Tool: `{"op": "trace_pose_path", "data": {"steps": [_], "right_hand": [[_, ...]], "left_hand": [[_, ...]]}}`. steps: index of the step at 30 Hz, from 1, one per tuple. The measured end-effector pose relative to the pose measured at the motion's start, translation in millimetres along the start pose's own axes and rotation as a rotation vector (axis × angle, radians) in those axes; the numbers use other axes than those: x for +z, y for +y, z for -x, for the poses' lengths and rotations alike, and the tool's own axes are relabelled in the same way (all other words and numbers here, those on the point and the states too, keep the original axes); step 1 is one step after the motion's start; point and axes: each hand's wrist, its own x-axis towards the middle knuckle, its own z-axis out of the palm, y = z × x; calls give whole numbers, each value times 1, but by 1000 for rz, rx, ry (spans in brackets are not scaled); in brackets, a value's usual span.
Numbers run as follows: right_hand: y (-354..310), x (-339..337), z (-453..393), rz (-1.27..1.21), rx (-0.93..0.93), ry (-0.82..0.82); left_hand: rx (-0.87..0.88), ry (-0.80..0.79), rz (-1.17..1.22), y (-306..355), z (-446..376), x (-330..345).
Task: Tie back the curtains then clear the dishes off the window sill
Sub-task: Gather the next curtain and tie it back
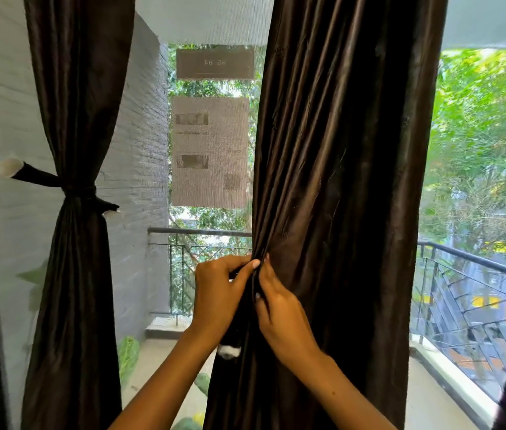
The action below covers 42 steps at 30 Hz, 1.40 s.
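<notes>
Pinching the right curtain (338, 181) between both hands (245, 293) at its left edge.

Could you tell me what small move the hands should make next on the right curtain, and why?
Probably wrap the dark tie-back strip around the ungathered dark brown satin right curtain: both hands pinch its left edge, while the left curtain is already tied.
</notes>
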Motion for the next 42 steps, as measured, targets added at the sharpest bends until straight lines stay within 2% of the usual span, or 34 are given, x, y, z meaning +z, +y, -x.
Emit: {"op": "trace_pose_path", "data": {"steps": [6,7,9,11,13,16,20,22,24,27,30,34,38,40,42], "right_hand": [[4,-5,2,65,4,-53],[7,-5,2,92,14,-14],[11,-8,0,85,89,181],[11,-14,-6,-68,230,399],[14,-21,-14,-249,343,464],[21,-24,-21,-364,376,474],[23,-14,-9,-19,206,559],[15,-8,0,60,118,502],[8,-7,7,135,66,360],[1,-6,12,198,74,130],[-2,-8,13,139,74,46],[-2,-8,12,133,74,30],[7,-6,14,64,11,32],[16,-9,10,136,53,206],[21,-19,1,49,260,398]], "left_hand": [[-20,-39,-36,3,-3,0],[-34,-28,-47,1,-5,-1],[-50,-16,-69,-3,-8,-1],[-59,-11,-81,-5,-8,-1],[-65,-8,-68,-4,-7,0],[-60,-5,-56,-4,-7,2],[-26,6,-74,-5,-5,4],[0,3,-81,-5,-5,4],[16,3,-75,-5,-4,3],[1,-2,-21,-1,-1,4],[21,-21,15,3,2,5],[-29,-40,69,4,2,6],[-55,-13,7,-2,-5,8],[-104,11,20,-7,-7,8],[-135,12,34,-11,-8,6]]}}
